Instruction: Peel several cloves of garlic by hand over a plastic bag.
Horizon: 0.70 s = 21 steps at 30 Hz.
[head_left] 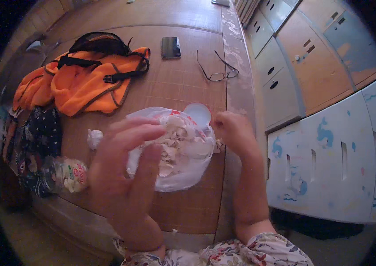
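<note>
A translucent white plastic bag (183,177) sits in front of me, spread wide. Pale, papery flakes (174,137), which look like garlic skins, fill it. My left hand (126,155), slightly blurred, is raised at the bag's left side with thumb and fingers apart and nothing seen between them. At the right rim my right hand (234,128) is closed, its fingertips curled together; what they hold, if anything, is hidden. A round white lid (197,114) lies at the bag's far right edge, near that hand. Some papery bits (218,145) show just below the right hand.
A clear jar (68,175) with pale pieces lies on the left beside dark patterned cloth (41,133). A crumpled white wad (94,138) is near it. Farther off are an orange garment with black straps (90,86), a phone (170,47) and eyeglasses (218,75). Cabinets (312,57) stand right.
</note>
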### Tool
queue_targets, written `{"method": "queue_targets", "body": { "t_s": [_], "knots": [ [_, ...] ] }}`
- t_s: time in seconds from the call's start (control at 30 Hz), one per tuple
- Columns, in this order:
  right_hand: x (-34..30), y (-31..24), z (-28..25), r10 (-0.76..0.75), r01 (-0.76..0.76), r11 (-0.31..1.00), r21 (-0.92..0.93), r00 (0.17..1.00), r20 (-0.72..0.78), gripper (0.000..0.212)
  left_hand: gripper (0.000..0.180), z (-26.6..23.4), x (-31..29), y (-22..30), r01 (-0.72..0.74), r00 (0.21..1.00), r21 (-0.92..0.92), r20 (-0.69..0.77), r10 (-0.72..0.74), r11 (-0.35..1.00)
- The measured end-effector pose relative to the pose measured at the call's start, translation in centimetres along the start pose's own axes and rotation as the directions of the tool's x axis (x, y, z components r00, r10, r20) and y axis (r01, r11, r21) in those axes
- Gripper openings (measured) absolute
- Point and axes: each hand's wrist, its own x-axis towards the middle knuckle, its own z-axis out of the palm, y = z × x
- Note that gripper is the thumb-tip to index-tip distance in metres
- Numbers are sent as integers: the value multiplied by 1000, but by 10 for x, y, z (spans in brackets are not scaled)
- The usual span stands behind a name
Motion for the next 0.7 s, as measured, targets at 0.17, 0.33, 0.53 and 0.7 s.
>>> {"method": "queue_targets", "body": {
  "t_s": [0.17, 0.33, 0.53, 0.7],
  "knots": [
    [-20, 10, 7, -126, 150, 982, -115, 974, 189, 20, 16, -6, 2, 3, -82, 975, 166, 218, 44, 983],
    [-24, -5, -4, -79, 88, 995, -41, 979, 189, 30, 16, -10, 2, 0, -36, 989, 157, 148, 13, 987],
    [-31, -16, 0, -106, 106, 994, 11, 967, 233, 32, 17, -16, 1, 1, 2, 969, 237, 241, -61, 972],
    [-28, 13, 9, -79, 78, 997, 13, 984, 161, 30, 18, -13, 2, -6, 14, 969, 188, 241, -60, 982]
  ]
}}
